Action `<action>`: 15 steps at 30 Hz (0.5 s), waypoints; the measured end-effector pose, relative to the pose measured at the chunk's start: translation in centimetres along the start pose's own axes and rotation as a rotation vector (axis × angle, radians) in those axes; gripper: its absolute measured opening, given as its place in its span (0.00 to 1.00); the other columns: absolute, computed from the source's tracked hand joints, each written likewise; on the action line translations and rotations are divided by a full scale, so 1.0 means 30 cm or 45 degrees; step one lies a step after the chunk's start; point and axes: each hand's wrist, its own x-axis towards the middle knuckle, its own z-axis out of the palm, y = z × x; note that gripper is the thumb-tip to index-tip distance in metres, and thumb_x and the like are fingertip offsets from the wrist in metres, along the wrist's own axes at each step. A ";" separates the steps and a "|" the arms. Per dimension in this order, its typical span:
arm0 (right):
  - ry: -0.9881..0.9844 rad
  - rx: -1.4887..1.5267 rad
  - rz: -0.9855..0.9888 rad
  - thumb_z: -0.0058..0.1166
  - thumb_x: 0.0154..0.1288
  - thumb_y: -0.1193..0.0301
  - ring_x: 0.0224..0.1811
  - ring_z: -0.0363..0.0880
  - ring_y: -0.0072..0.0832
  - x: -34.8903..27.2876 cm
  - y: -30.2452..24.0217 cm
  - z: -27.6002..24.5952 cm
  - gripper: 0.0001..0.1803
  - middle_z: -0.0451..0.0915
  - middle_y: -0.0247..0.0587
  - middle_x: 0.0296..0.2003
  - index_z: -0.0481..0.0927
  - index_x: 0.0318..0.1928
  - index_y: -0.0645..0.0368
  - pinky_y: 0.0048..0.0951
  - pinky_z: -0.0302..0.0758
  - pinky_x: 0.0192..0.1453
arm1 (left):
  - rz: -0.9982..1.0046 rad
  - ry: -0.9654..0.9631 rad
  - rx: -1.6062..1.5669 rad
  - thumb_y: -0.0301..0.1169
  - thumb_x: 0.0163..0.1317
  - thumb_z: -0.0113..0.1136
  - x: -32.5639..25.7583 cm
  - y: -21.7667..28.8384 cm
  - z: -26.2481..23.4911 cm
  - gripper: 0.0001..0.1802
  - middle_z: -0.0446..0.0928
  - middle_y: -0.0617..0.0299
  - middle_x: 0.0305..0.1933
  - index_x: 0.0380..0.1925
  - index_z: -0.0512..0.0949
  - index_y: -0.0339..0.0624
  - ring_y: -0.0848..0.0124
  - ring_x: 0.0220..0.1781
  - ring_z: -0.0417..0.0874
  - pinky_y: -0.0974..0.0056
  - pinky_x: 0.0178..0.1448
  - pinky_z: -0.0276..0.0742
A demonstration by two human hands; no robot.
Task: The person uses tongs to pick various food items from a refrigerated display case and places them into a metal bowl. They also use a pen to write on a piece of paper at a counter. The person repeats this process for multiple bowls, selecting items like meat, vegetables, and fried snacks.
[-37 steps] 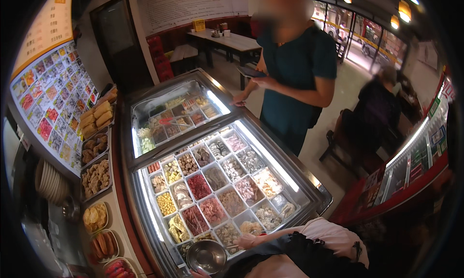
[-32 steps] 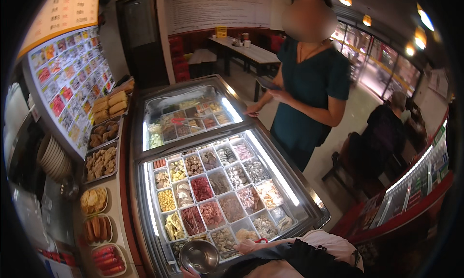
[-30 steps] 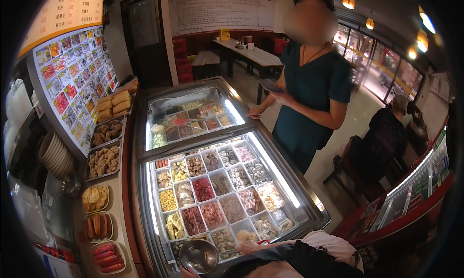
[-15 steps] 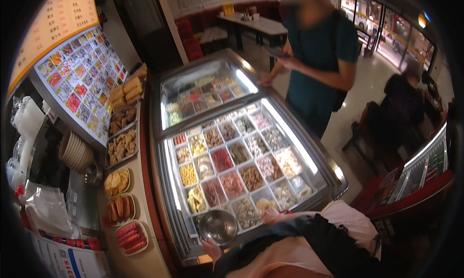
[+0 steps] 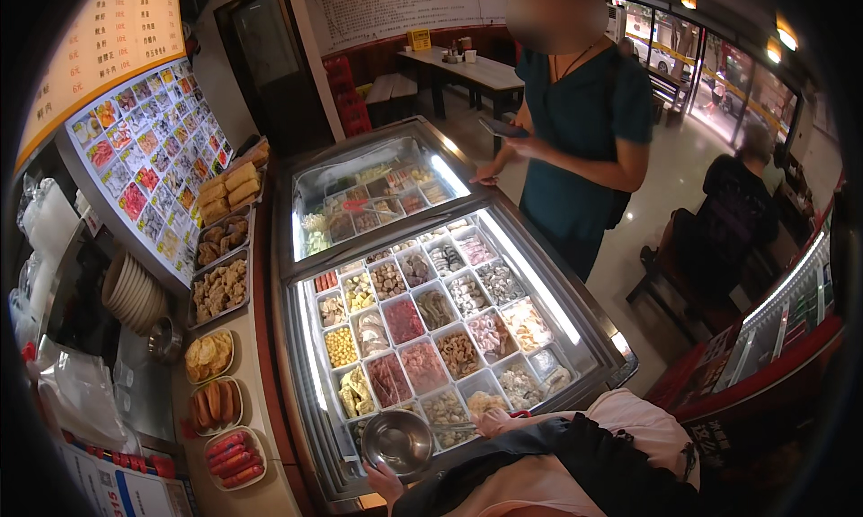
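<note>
1. Two hands are in my view at the lower edge, but going from the left, small trays come first. They sit on the side table [image 5: 261,355]. One tray holds red sausages [image 5: 232,457] and one holds browner ones [image 5: 216,405], with fried pieces in the trays above.
2. The left hand [image 5: 387,483] has its fingers closed on the near rim of the metal bowl [image 5: 396,441]. The bowl looks empty and rests over the near edge of the display chest [image 5: 575,306].
3. I judge the bowl is best kept level and close to the bin being worked, so nothing drops between compartments.
4. The chest's open grid holds one food per bin, including yellow kernels [image 5: 342,346], red meat [image 5: 403,319] and brown balls [image 5: 457,353].
5. The right hand [image 5: 494,421] reaches into the near bin of pale yellow pieces [image 5: 485,400]. I cannot tell whether its fingers are open or gripping.
6. Farther right, a person in a teal shirt [image 5: 584,130] stands beside the chest.
</note>
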 end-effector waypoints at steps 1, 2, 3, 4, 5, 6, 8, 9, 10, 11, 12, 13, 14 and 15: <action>0.002 -0.003 -0.007 0.41 0.55 0.60 0.30 0.76 0.45 0.002 -0.004 -0.003 0.17 0.75 0.52 0.26 0.66 0.39 0.60 0.45 0.70 0.32 | -0.009 -0.009 -0.005 0.37 0.58 0.41 0.000 -0.002 -0.004 0.24 0.71 0.37 0.34 0.48 0.62 0.27 0.44 0.37 0.71 0.52 0.41 0.65; 0.000 -0.006 -0.013 0.41 0.55 0.60 0.30 0.76 0.45 0.001 -0.008 -0.005 0.17 0.75 0.52 0.26 0.66 0.39 0.60 0.45 0.70 0.32 | 0.000 0.006 0.004 0.37 0.58 0.41 0.000 -0.006 -0.003 0.24 0.71 0.37 0.34 0.48 0.62 0.27 0.44 0.37 0.71 0.52 0.41 0.65; 0.003 -0.007 -0.021 0.41 0.55 0.60 0.30 0.76 0.45 0.000 -0.010 -0.005 0.17 0.75 0.52 0.26 0.66 0.39 0.60 0.45 0.70 0.32 | 0.009 0.019 0.017 0.37 0.58 0.41 0.000 -0.014 -0.001 0.24 0.71 0.37 0.35 0.48 0.62 0.27 0.44 0.37 0.71 0.52 0.41 0.65; 0.008 -0.007 -0.027 0.42 0.55 0.60 0.30 0.75 0.45 0.003 -0.015 -0.005 0.17 0.75 0.52 0.26 0.66 0.39 0.60 0.45 0.70 0.32 | 0.017 0.032 0.029 0.36 0.58 0.41 0.000 -0.021 -0.001 0.24 0.71 0.36 0.35 0.48 0.62 0.27 0.44 0.37 0.71 0.51 0.41 0.65; 0.009 -0.009 -0.024 0.42 0.55 0.60 0.30 0.75 0.45 -0.004 -0.010 -0.005 0.17 0.75 0.52 0.26 0.66 0.39 0.60 0.45 0.70 0.32 | 0.023 0.019 0.009 0.36 0.58 0.41 -0.002 -0.018 0.003 0.23 0.71 0.36 0.35 0.48 0.62 0.28 0.44 0.38 0.71 0.51 0.41 0.64; 0.013 -0.011 -0.022 0.42 0.55 0.60 0.30 0.75 0.45 -0.009 -0.002 -0.007 0.17 0.75 0.52 0.26 0.66 0.39 0.61 0.45 0.69 0.32 | 0.028 0.007 -0.011 0.36 0.57 0.42 0.000 -0.012 0.008 0.23 0.71 0.36 0.35 0.48 0.62 0.28 0.44 0.38 0.70 0.51 0.41 0.64; 0.022 -0.019 -0.020 0.42 0.55 0.59 0.30 0.75 0.45 -0.013 0.000 -0.017 0.18 0.75 0.52 0.25 0.65 0.39 0.61 0.45 0.69 0.32 | 0.036 0.006 -0.028 0.35 0.57 0.42 0.001 -0.006 0.009 0.23 0.70 0.36 0.35 0.48 0.61 0.28 0.43 0.38 0.70 0.51 0.41 0.64; 0.027 -0.024 -0.031 0.42 0.55 0.59 0.30 0.75 0.45 -0.009 -0.004 -0.026 0.18 0.75 0.52 0.25 0.65 0.39 0.61 0.45 0.69 0.32 | 0.039 0.017 -0.024 0.35 0.57 0.42 0.001 -0.005 0.009 0.23 0.70 0.36 0.35 0.48 0.61 0.28 0.43 0.38 0.70 0.51 0.41 0.64; 0.016 -0.009 -0.019 0.44 0.54 0.60 0.31 0.76 0.45 -0.013 -0.011 -0.030 0.18 0.76 0.52 0.26 0.66 0.38 0.61 0.44 0.70 0.32 | 0.043 0.028 -0.020 0.35 0.57 0.42 0.000 -0.012 0.010 0.23 0.70 0.36 0.35 0.49 0.61 0.28 0.43 0.38 0.70 0.51 0.41 0.64; 0.008 0.003 -0.009 0.45 0.53 0.60 0.32 0.76 0.44 -0.012 -0.017 -0.038 0.18 0.76 0.51 0.27 0.66 0.37 0.61 0.43 0.70 0.33 | 0.073 0.052 0.004 0.35 0.58 0.41 0.002 -0.025 0.014 0.23 0.70 0.36 0.35 0.48 0.61 0.28 0.43 0.38 0.70 0.51 0.41 0.64; 0.001 0.015 0.002 0.47 0.51 0.61 0.33 0.76 0.44 -0.013 -0.025 -0.044 0.17 0.76 0.51 0.28 0.66 0.36 0.61 0.42 0.70 0.33 | 0.065 0.053 0.014 0.35 0.58 0.41 0.000 -0.038 0.015 0.23 0.70 0.36 0.35 0.48 0.61 0.28 0.43 0.37 0.70 0.51 0.40 0.64; 0.000 0.014 -0.004 0.47 0.51 0.61 0.33 0.76 0.44 -0.013 -0.033 -0.049 0.17 0.76 0.51 0.28 0.66 0.36 0.61 0.42 0.70 0.33 | 0.057 0.054 0.025 0.35 0.58 0.41 -0.003 -0.050 0.017 0.23 0.70 0.36 0.35 0.48 0.61 0.28 0.43 0.37 0.70 0.51 0.40 0.64; 0.004 0.015 -0.001 0.47 0.52 0.61 0.33 0.76 0.44 -0.013 -0.031 -0.049 0.17 0.76 0.51 0.28 0.66 0.36 0.61 0.42 0.70 0.33 | 0.056 0.049 0.031 0.35 0.58 0.41 -0.003 -0.042 0.017 0.23 0.71 0.36 0.35 0.48 0.61 0.28 0.44 0.37 0.70 0.51 0.40 0.64; 0.007 0.016 0.002 0.47 0.52 0.61 0.33 0.76 0.44 -0.014 -0.028 -0.048 0.17 0.76 0.51 0.28 0.66 0.36 0.61 0.42 0.70 0.33 | 0.067 0.055 0.022 0.35 0.58 0.41 -0.002 -0.039 0.019 0.23 0.71 0.36 0.35 0.48 0.61 0.28 0.44 0.37 0.71 0.51 0.40 0.64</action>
